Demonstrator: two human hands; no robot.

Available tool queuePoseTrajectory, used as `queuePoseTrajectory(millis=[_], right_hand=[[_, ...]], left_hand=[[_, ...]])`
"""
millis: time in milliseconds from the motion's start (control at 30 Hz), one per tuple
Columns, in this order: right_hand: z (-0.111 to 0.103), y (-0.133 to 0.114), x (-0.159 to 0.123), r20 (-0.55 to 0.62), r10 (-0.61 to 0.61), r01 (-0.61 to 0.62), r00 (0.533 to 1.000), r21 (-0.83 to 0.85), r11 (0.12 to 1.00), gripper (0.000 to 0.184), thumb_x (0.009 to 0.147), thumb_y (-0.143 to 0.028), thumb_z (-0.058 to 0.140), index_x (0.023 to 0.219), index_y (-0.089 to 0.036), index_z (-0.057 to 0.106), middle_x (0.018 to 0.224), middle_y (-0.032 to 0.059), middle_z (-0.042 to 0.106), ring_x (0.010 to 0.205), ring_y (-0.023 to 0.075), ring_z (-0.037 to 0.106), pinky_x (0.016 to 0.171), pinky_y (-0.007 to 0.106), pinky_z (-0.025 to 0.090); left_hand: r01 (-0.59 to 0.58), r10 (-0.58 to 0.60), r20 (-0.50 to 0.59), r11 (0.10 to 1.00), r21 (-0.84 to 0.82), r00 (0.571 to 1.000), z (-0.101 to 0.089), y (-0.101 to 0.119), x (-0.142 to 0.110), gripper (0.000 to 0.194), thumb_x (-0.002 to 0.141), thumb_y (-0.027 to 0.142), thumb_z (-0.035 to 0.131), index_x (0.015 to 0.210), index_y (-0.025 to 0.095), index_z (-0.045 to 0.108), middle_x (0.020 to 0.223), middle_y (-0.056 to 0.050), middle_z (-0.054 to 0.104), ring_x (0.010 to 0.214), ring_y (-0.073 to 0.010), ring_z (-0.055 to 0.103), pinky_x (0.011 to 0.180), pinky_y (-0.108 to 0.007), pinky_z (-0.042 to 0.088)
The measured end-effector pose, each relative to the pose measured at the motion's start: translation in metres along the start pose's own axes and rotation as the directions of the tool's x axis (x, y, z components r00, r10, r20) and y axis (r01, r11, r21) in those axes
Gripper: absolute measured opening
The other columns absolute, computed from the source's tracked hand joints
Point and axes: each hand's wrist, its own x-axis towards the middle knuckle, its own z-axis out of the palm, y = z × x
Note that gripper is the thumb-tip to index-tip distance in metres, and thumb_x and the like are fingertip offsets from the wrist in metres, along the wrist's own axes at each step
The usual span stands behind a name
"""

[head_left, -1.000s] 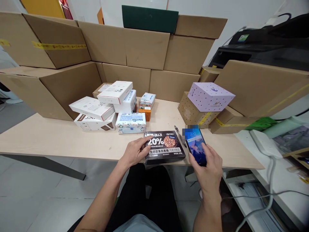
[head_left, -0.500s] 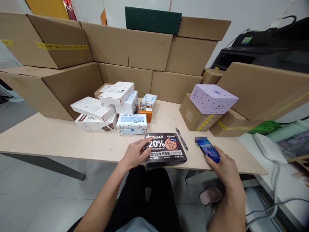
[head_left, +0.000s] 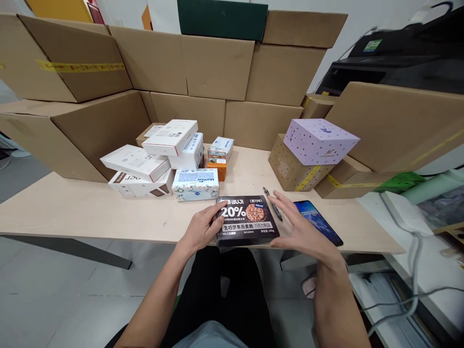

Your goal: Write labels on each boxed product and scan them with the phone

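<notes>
Where I sit, well away from the table (head_left: 145, 212), I see brown cardboard panels (head_left: 219, 63) closing off its far side, with a dark green panel (head_left: 223, 19) at their top. To the left, white boxes (head_left: 170, 136) lie heaped at odd angles, and a floral pack (head_left: 196, 184) printed Manhua sits in front, just beyond the black box (head_left: 250, 222). An orange pack (head_left: 216, 169) stands behind that. On the far right I have a lilac box (head_left: 321, 140) resting on a dotted brown box (head_left: 290, 166). Closer in, a pen (head_left: 274, 207) lies slantwise between the black box and my right hand (head_left: 304, 234), while a phone (head_left: 319, 223) lies flat on that hand's outer side, partly covered by it.

The black box lies flat at the near edge of the table, between my two hands. My left hand (head_left: 201, 229) has its forefinger and thumb on the box's left end; I cannot tell whether they pinch it. My right hand is empty, thumb and fingers spread apart, with the thumb close by the box's near right corner; I can't make out whether it touches.
</notes>
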Motion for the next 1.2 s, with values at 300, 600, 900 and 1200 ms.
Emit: queuePoseTrajectory(millis=[300,600,900,1200], right_hand=[[0.004,0.002,0.016,0.364,0.026,-0.061,0.931,0.086,0.994,0.108,0.064,-0.046,0.082,0.155,-0.034,0.026,0.166,0.0061,0.001,0.153,0.0349,0.006,0.123,0.05,0.018],[0.025,-0.004,-0.015,0.243,0.036,-0.07,0.969,0.132,0.989,0.1,0.067,-0.037,0.08,0.153,-0.035,0.03,0.164,0.0074,0.002,0.152,0.0369,0.013,0.122,0.054,0.023],[-0.007,-0.002,-0.019,-0.272,0.047,0.029,0.961,0.267,0.963,0.074,0.067,-0.031,0.079,0.136,-0.033,0.053,0.153,0.0089,0.031,0.146,0.0327,0.03,0.111,0.048,0.043],[0.012,-0.036,0.133,-0.7,0.194,-0.131,0.687,0.144,0.981,0.076,0.058,-0.05,0.078,0.126,-0.021,0.057,0.138,0.0133,0.035,0.135,0.0324,0.037,0.115,0.051,0.031]], left_hand=[[0.074,-0.076,-0.007,0.982,-0.175,0.997,-0.003,-0.006,0.002,0.046,0.095,0.031,0.042,0.137,0.022,0.056,0.142,-0.005,0.058,0.129,-0.0246,0.055,0.109,-0.037,0.041],[0.124,-0.131,-0.001,0.939,-0.321,0.991,-0.007,-0.007,0.0,0.044,0.094,0.035,0.047,0.134,0.023,0.06,0.12,-0.005,0.068,0.11,-0.0234,0.061,0.099,-0.035,0.044],[0.125,-0.237,-0.16,0.849,-0.513,0.958,0.005,-0.016,-0.003,0.05,0.099,0.047,0.039,0.139,0.02,0.05,0.067,0.004,0.053,0.062,-0.0131,0.054,0.064,-0.026,0.042],[0.116,-0.15,-0.138,0.968,-0.223,0.979,0.005,-0.008,-0.002,0.042,0.094,0.035,0.048,0.133,0.02,0.054,0.066,0.006,0.05,0.06,-0.0117,0.048,0.062,-0.024,0.036]])
